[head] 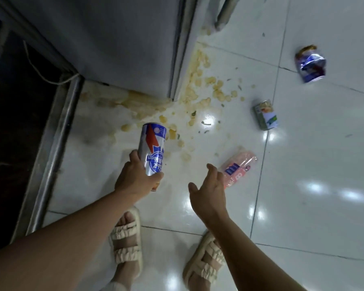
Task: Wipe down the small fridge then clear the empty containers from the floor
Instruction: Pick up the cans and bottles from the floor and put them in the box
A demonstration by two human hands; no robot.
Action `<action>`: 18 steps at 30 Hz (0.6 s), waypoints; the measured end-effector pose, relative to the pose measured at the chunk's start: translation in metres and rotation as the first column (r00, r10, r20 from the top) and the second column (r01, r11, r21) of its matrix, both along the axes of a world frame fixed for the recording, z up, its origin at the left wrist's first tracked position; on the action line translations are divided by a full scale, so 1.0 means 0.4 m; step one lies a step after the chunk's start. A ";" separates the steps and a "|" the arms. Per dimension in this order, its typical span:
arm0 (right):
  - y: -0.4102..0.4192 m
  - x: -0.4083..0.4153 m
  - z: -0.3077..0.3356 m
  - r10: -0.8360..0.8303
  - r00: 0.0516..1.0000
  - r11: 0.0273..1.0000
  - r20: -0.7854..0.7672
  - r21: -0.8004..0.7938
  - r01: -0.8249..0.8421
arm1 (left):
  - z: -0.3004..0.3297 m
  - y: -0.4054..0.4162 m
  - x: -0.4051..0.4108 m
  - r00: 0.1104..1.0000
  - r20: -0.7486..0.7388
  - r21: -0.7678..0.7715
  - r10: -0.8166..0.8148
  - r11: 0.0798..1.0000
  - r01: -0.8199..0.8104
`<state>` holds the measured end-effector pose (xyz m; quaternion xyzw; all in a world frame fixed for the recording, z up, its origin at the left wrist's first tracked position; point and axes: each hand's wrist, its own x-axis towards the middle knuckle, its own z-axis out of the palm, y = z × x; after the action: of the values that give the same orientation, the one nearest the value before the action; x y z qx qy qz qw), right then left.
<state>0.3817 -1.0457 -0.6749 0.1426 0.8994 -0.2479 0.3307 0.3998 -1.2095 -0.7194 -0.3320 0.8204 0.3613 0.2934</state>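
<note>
My left hand (pixel 135 177) grips a tall silver, blue and red beer can (pixel 152 147) above the white tiled floor. My right hand (pixel 208 192) is open with fingers spread, just left of a pink plastic bottle (pixel 239 166) lying on the floor; whether it touches the bottle I cannot tell. A small tin can (pixel 265 114) lies on its side farther right. A crushed blue can (pixel 310 64) lies at the far right. The grey fridge (pixel 114 43) stands at the upper left.
Yellowish chips and a sticky spill (pixel 198 95) spread over the tiles around the fridge's corner. A metal door threshold (pixel 53 156) runs along the left, with dark floor beyond. My sandalled feet (pixel 126 244) stand near the bottom.
</note>
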 end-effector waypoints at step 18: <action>0.482 -0.064 -0.178 -0.470 0.871 0.877 0.142 -0.037 0.479 | -0.045 0.477 -0.125 0.975 -0.013 0.000 -0.221 0.975 0.221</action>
<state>0.3560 -0.8529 -0.7461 0.3628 0.8044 -0.3432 0.3218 0.3496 -1.0187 -0.7374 -0.2359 0.8538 0.3293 0.3269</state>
